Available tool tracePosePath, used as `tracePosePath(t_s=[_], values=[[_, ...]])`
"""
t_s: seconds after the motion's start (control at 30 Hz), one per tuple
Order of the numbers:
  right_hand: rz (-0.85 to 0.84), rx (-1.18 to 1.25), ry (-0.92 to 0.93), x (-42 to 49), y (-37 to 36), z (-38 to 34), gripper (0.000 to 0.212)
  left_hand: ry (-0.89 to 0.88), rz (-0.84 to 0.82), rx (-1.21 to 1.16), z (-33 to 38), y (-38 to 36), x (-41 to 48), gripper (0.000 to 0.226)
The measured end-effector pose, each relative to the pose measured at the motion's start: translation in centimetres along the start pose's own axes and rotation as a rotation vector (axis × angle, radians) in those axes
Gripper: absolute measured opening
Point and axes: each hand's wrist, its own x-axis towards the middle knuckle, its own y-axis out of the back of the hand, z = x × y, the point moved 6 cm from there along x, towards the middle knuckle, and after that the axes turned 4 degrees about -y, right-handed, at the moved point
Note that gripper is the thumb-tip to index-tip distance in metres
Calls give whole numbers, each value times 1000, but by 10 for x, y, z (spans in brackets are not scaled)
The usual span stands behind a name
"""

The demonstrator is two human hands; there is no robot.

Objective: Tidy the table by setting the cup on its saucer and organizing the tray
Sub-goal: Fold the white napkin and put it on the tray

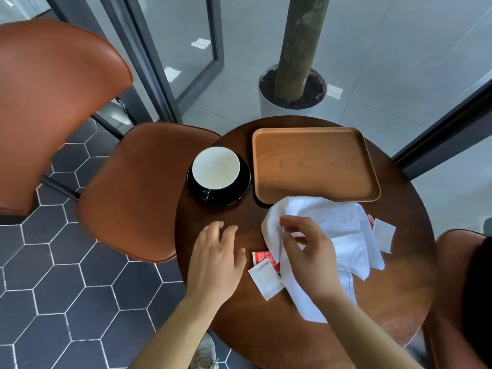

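- The left hand [215, 259] hovers over the near left part of the round dark wooden table [399, 302], palm down, fingers loosely spread, holding nothing.
- The right hand [310, 258] is over the table's near middle, thumb and fingers pinched on a fold of the white cloth [343, 235].
- The cloth lies crumpled from the near middle up to the tray's near edge, which it overlaps slightly.
- A white packet [265, 278] lies between the two hands, overlapping a red packet [262, 258] that is partly tucked under the cloth.
- Another white packet [383, 234] lies toward the right edge, with a sliver of a second red packet [370, 221] showing at the cloth's edge.
- The cup [216, 167], white inside and empty, sits on its black saucer [243, 186] at the table's left edge.
- The wooden tray [314, 163], bare, sits at the far side, just right of the saucer.
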Motion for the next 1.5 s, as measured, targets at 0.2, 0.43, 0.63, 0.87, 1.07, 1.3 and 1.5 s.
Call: tracePosePath(t_s=[0.2,0.43,0.63,0.87,1.07,1.3,1.5], values=[[306,-198,-193,-7,110,56,22,130,-10,-396,33,-4,12,42],[32,-476,-438,17,130,99,55,399,-130,-525,54,-25,48,56],[73,-111,-378,19,137,93,9,551,-109,-763,60,-28,56,28],[-143,377,-339,21,177,76,9,411,60,-887,78,17,50,10],[-12,311,-306,38,207,74,17,428,191,-1002,84,48,51,22],[-83,903,-42,58,237,47,21,296,268,-1329,69,77,58,37],[78,-319,-17,139,203,58,49,76,239,-17,90,77,84,41]])
